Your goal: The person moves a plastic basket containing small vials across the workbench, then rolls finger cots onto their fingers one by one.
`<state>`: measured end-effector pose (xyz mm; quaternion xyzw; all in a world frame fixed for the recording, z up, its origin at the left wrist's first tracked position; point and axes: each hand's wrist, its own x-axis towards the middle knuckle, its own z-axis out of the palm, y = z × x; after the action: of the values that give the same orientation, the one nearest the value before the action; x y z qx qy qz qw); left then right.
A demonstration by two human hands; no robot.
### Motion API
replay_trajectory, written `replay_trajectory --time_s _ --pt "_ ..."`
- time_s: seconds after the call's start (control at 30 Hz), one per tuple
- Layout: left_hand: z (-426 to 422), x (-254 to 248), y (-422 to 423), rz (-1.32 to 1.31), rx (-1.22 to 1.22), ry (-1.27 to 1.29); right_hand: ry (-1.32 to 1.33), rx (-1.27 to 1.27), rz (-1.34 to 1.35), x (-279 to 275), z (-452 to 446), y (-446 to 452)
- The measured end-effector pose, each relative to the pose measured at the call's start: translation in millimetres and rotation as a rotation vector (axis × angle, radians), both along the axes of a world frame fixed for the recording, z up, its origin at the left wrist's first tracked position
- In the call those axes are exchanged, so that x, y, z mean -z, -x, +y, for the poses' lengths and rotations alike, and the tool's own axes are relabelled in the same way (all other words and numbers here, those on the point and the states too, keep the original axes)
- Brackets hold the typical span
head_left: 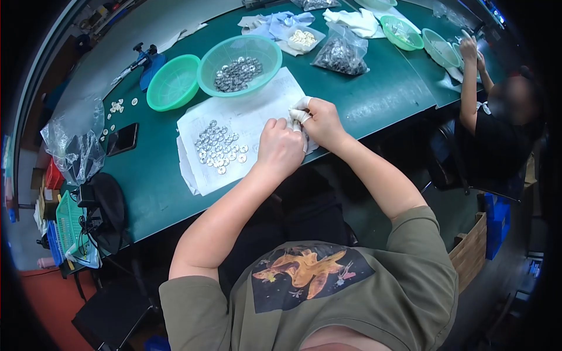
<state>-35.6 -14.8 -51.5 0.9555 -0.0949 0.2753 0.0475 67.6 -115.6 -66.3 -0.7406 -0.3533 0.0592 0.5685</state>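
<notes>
My left hand and my right hand meet over the right edge of the white paper sheets. Both are closed, fingertips together, with white finger covers on several fingers. Whatever is pinched between them is hidden by the fingers. Left of my left hand, a loose group of small round metal pieces with center holes lies on the paper. Behind the paper, a pale green plastic bowl contains many similar dark and silvery pieces.
A brighter green basket stands beside the bowl. On the green table lie a phone, cream-colored discs, a clear plastic bag and a bag of dark parts. A co-worker sits at the right.
</notes>
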Motion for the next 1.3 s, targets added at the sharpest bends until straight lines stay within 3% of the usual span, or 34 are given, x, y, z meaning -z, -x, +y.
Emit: replay_trajectory --time_s 0.07,0.4,0.47,0.67,0.77,0.87,0.93,1.2,1.3 --pt "-1 2 0 0.012 -0.006 0.009 0.023 0.034 -0.380 0 -1 0" --pt "-1 -5 0 0.042 -0.045 -0.035 -0.013 0.012 -0.309 -3 -3 3" --pt "0 -4 -1 0.063 -0.049 -0.044 -0.027 0.009 -0.116 -7 -4 2" --pt "1 3 3 0.030 -0.084 -0.008 -0.041 0.028 -0.122 -3 -2 2" --pt "8 9 6 -0.056 -0.051 0.088 0.025 0.014 -0.249 -3 -2 1" --pt "13 10 10 0.019 -0.066 0.181 0.032 0.004 -0.208 1 -1 1" --pt "11 6 12 -0.009 -0.103 0.373 0.039 0.008 -0.207 0 -1 0" --pt "14 11 10 -0.107 -0.040 0.292 0.118 0.004 -0.294 -4 -2 2" --pt "12 10 11 -0.065 -0.009 0.278 0.122 -0.021 -0.168 -7 -2 3"
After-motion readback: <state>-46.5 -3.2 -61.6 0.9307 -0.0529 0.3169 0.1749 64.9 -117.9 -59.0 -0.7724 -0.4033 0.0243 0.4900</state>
